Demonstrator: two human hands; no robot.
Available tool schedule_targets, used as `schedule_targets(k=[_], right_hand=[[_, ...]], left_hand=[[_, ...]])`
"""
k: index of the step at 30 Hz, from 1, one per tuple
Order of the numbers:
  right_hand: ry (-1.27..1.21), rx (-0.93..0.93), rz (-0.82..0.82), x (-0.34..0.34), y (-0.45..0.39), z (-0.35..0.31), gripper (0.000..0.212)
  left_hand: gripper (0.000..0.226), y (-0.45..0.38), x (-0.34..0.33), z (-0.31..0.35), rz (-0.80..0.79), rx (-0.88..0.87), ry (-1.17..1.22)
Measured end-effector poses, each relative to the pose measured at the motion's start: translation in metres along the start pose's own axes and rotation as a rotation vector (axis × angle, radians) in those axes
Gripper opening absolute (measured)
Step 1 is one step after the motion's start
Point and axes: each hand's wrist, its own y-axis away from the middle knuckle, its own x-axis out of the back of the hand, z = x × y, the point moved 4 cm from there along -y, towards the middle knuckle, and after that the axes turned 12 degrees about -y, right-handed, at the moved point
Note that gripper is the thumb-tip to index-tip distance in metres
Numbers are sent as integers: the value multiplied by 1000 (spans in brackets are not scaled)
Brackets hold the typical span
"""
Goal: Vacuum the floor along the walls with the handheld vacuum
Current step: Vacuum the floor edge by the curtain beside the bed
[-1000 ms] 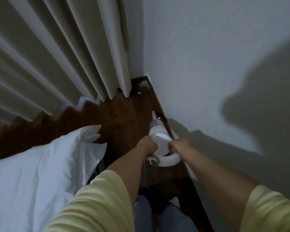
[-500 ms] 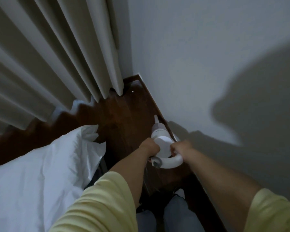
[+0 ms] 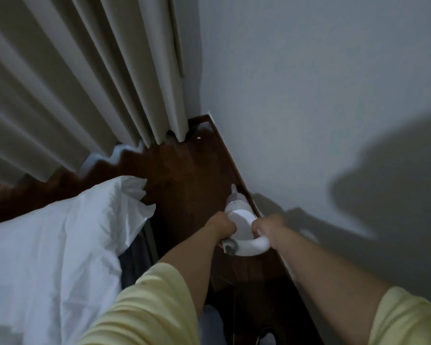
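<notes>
A white handheld vacuum (image 3: 239,220) points its narrow nozzle down at the dark wooden floor (image 3: 184,175), right beside the base of the white wall (image 3: 296,108). My left hand (image 3: 222,225) grips the left side of the vacuum body. My right hand (image 3: 269,226) is curled round the looped white handle on the right. The nozzle tip sits close to the wall's foot, short of the room corner. A small pale speck (image 3: 198,138) lies on the floor near that corner.
Beige pleated curtains (image 3: 85,83) hang to the floor on the left and meet the wall at the corner. A bed with white bedding (image 3: 55,240) fills the lower left, leaving a narrow strip of floor along the wall.
The vacuum and both hands have drawn slightly back from the corner along the wall. The view has shifted a little; both grips stay the same.
</notes>
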Motion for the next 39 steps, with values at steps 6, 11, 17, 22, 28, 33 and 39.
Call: schedule_targets(k=[6, 11, 17, 22, 28, 33, 39], right_hand=[[46, 73, -18, 46, 31, 43, 44], [19, 130, -7, 69, 52, 55, 44], [-53, 81, 1, 80, 62, 65, 43], [-93, 30, 38, 73, 70, 87, 44], [-113, 6, 64, 59, 89, 86, 36], [-151, 13, 77, 39, 102, 77, 35], [-142, 57, 81, 18, 115, 60, 44]], left_hand=[[42, 51, -57, 11, 76, -20, 23], [41, 77, -71, 19, 146, -49, 43], [43, 81, -75, 25, 102, -84, 53], [43, 82, -84, 13, 48, -95, 43], [44, 85, -69, -1, 36, -131, -6], [43, 87, -50, -16, 9, -155, -29], [44, 84, -35, -37, 12, -165, 6]])
